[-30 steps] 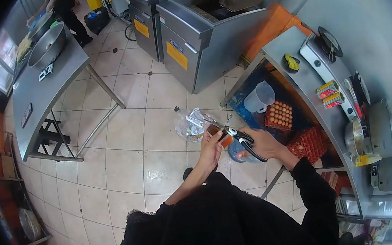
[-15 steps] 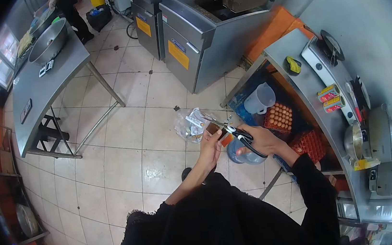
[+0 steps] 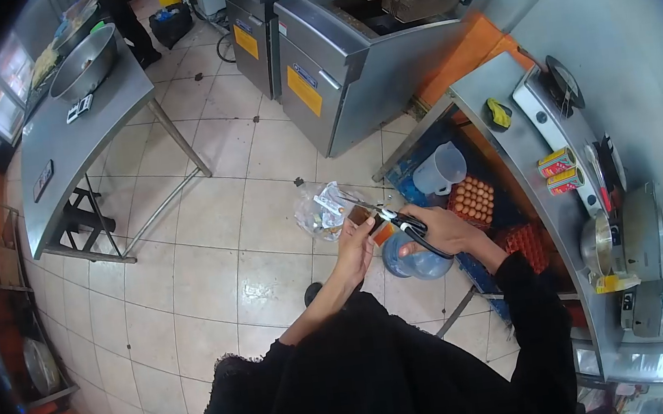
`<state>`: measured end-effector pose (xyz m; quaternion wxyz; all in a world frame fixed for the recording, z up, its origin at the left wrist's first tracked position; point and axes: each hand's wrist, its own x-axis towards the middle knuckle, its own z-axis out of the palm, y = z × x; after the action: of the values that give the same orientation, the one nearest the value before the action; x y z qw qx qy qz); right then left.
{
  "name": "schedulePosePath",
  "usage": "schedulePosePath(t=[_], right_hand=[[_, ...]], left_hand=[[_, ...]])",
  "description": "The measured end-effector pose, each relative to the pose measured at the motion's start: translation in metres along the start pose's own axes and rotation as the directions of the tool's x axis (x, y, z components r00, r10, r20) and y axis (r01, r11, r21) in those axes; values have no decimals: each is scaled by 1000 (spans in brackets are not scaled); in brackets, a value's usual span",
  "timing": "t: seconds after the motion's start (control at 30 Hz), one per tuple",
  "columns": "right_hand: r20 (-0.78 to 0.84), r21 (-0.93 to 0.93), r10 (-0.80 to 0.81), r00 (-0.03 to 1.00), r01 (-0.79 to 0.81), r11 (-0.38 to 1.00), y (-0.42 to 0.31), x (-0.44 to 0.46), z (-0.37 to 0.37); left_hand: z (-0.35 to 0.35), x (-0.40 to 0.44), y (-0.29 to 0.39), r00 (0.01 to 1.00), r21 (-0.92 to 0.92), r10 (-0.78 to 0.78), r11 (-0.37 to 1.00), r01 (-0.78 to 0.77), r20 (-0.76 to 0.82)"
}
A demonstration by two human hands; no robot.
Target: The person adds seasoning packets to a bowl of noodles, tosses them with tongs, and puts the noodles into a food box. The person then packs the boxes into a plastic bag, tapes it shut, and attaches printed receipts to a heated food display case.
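Near the middle of the view my left hand (image 3: 357, 245) pinches a small brown and orange packet (image 3: 365, 219). My right hand (image 3: 442, 234) is closed around the black handles of a pair of scissors (image 3: 407, 224). The scissor blades point up and left, against or just over the packet; whether they touch it I cannot tell. Beyond the hands, a clear plastic bag with wrappers (image 3: 322, 210) lies on the tiled floor. Under my right hand stands a bluish clear water bottle (image 3: 415, 259), partly hidden by it.
A metal table (image 3: 87, 145) with a bowl (image 3: 84, 67) stands at left. Fryers (image 3: 323, 61) are ahead. At right, a steel counter (image 3: 507, 134) holds cans and a stove, above eggs (image 3: 474, 200) and a plastic jug (image 3: 439, 168). A person's dark-clothed legs (image 3: 128, 26) show at upper left.
The view has shifted slightly, and more of the water bottle shows below my right hand. The scissor handles appear a little closer together. Both hands keep their holds.
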<state>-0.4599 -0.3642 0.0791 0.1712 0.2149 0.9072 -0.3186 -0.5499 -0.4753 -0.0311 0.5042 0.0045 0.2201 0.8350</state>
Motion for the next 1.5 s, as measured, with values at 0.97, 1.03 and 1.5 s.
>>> schedulePosePath(t=[0.97, 1.03, 1.5], right_hand=[[54, 25, -51, 997, 50, 998, 13, 12, 3], [83, 7, -17, 996, 16, 1000, 15, 12, 3], [94, 36, -40, 995, 37, 999, 29, 33, 9]], left_hand=[[-16, 1, -13, 1000, 48, -30, 998, 30, -4], [-18, 2, -16, 999, 51, -44, 998, 44, -11], [-28, 14, -20, 998, 47, -57, 997, 57, -14]])
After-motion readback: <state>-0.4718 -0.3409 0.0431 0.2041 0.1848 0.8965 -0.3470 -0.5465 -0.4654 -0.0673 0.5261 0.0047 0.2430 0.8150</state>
